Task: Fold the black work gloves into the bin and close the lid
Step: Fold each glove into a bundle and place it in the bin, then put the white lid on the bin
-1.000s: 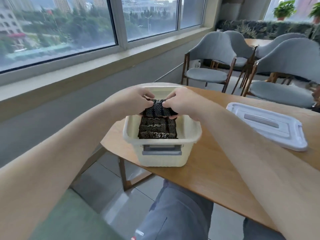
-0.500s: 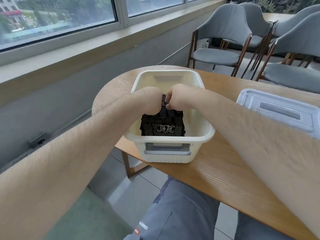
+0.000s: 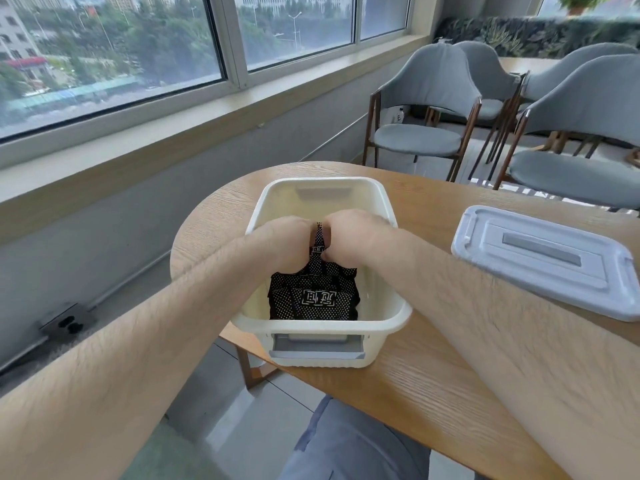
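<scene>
Left hand (image 3: 287, 242): was down inside the bin, knuckles up, fingers curled under and gripping the top fold of the gloves. The fingertips themselves were hidden from me.
Right hand (image 3: 356, 237): was right beside the left, almost knuckle to knuckle, fingers curled the same way on the same bit of black cloth.
Gloves (image 3: 313, 299): black with white dots and a white printed mark. They sat bunched in the near half of the bin, with a narrow strip drawn up between my two hands.
Bin (image 3: 322, 188): cream plastic, open on top, standing at the rounded end of the table with its near side just at the edge. A grey handle showed on the side facing me.
Lid (image 3: 543, 261): pale grey, lying flat on the table to my right, apart from the bin.
Table (image 3: 415, 386): light wood, both my forearms stretched over it.
Chairs (image 3: 426, 109): grey, standing beyond the table.
Window (image 3: 121, 53): ran along the wall to my left.
</scene>
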`<control>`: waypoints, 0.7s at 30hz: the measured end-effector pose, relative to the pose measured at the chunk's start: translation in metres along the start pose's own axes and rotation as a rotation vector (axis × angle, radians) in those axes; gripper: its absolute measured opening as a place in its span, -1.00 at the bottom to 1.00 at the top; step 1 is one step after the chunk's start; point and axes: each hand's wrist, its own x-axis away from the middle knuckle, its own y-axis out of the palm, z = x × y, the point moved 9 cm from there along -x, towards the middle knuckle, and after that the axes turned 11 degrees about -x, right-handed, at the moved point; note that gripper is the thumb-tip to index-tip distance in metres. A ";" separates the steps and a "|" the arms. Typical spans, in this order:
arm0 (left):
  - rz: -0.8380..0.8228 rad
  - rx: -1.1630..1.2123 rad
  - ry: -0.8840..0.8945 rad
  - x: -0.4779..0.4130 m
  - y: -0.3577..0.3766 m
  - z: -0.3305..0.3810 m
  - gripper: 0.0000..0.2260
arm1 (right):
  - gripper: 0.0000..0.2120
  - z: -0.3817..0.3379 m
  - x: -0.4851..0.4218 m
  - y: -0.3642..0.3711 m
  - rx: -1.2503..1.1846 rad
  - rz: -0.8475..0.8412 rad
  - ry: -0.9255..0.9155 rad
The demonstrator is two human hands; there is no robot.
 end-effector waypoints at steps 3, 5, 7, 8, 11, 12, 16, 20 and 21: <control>0.008 0.010 0.012 -0.005 -0.002 0.008 -0.79 | -0.82 0.010 0.002 -0.001 -0.002 0.008 0.023; 0.014 0.017 0.030 -0.009 -0.006 0.018 -0.79 | -0.83 0.021 0.007 -0.005 -0.008 0.013 0.044; 0.016 0.010 0.043 -0.012 -0.008 0.029 -0.78 | -0.82 0.031 0.010 -0.007 -0.016 0.005 0.059; 0.011 0.011 0.048 -0.013 -0.010 0.035 -0.78 | -0.82 0.036 0.012 -0.008 -0.016 -0.001 0.067; -0.006 -0.014 0.053 -0.014 -0.013 0.042 -0.78 | -0.86 0.040 0.015 -0.011 0.005 0.022 0.072; 0.009 -0.034 0.053 -0.012 -0.018 0.044 -0.80 | -0.86 0.039 0.018 -0.016 0.013 0.055 0.064; 0.217 -0.018 0.090 -0.007 -0.067 0.057 -0.79 | -0.76 0.039 0.040 -0.064 -0.074 0.355 -0.013; 0.405 0.026 0.114 -0.021 -0.120 0.093 -0.85 | -0.82 0.088 0.069 -0.102 -0.343 0.523 0.038; 0.417 0.069 0.118 -0.030 -0.128 0.107 -0.84 | -0.83 0.107 0.078 -0.108 -0.358 0.543 0.076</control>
